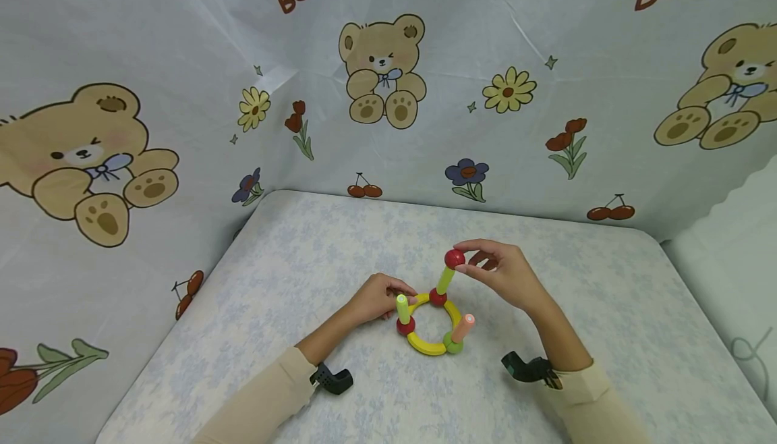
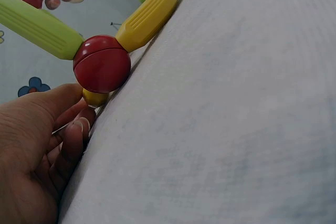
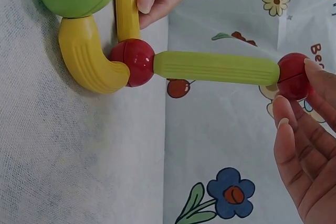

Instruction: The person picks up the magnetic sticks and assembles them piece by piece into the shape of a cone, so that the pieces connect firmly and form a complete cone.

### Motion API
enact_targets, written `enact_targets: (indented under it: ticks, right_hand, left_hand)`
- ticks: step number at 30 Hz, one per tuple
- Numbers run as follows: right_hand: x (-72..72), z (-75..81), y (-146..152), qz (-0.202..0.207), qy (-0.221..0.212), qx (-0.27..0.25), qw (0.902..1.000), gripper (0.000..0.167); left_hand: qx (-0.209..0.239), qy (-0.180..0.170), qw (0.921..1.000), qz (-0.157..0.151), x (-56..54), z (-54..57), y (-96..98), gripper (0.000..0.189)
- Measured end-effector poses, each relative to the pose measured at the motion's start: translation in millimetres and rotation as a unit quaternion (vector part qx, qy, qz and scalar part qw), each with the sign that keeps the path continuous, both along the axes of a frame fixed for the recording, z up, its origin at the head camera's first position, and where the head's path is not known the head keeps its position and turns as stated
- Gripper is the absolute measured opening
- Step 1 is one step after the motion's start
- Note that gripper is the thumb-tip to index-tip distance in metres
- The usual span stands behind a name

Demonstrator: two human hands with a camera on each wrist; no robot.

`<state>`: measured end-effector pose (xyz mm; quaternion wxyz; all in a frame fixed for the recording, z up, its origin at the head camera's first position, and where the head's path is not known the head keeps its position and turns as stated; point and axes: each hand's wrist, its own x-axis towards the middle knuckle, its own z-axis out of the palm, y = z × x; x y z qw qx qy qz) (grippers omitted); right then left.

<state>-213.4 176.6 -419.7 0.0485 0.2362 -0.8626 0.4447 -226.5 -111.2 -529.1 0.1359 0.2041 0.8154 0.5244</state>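
Note:
On the table lies a ring of yellow curved rods (image 1: pixel 427 348) joined by balls. My right hand (image 1: pixel 506 275) pinches a red ball (image 3: pixel 294 76) between thumb and fingers, at the top of a light-green rod (image 3: pixel 215 67). That rod rises from another red ball (image 3: pixel 138 62) at the ring's far side. With thumb and fingers, my left hand (image 1: pixel 376 297) grips a yellow curved rod (image 2: pixel 95 98) at the ring's left back, beside a red ball (image 2: pixel 102 65). A second light-green rod (image 1: pixel 403 309) stands on that ball. At front right, an orange rod (image 1: pixel 464 328) stands in a green ball (image 1: pixel 452 343).
The pale patterned tabletop (image 1: pixel 291 248) spreads around the ring. Behind and left of it hangs a cloth (image 1: pixel 449 39) printed with bears and flowers. A dark wrist camera sits on each wrist. A thin cord (image 1: pixel 753 349) hangs at the far right.

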Motion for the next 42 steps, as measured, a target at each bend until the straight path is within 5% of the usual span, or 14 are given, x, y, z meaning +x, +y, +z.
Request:
enact_targets:
  ticks: [7,13,21,26,30,36,42]
  right_hand:
    - [0.2,-0.6,0.9,-0.002,0.0,0.003,1.0,0.035]
    - [0.5,1.8,-0.5,0.002,0.0,0.005,1.0,0.035]
    - [0.7,2.9,-1.8,0.005,-0.001,0.006,1.0,0.035]
    - [0.4,1.8,-1.3,0.007,-0.006,0.005,0.9999,0.035]
    - [0.6,0.5,-0.5,0.008,-0.008,0.004,0.9999,0.035]
    - [1.9,0.9,-0.8,0.017,-0.009,-0.001,0.9998,0.035]
    - [2.7,0.9,-3.2,0.042,-0.004,-0.001,0.9991,0.034]
  left_hand:
    - [0.005,-0.006,0.9997,-0.023,-5.1,0.1,-3.6,0.017]
    - [0.02,-0.032,0.9938,-0.105,-12.2,13.6,-21.1,0.025]
    - [0.062,-0.077,0.9603,-0.261,-18.9,28.9,-43.9,0.037]
    - [0.089,-0.077,0.9425,-0.313,-19.4,29.3,-42.9,0.034]
    - [0.098,-0.057,0.946,-0.304,-14.5,34.3,-35.5,0.027]
    - [0.113,-0.032,0.963,-0.242,-6.5,39.6,-23.9,0.017]
    - [0.127,-0.01,0.9709,-0.203,-0.7,39.3,-14.4,0.012]
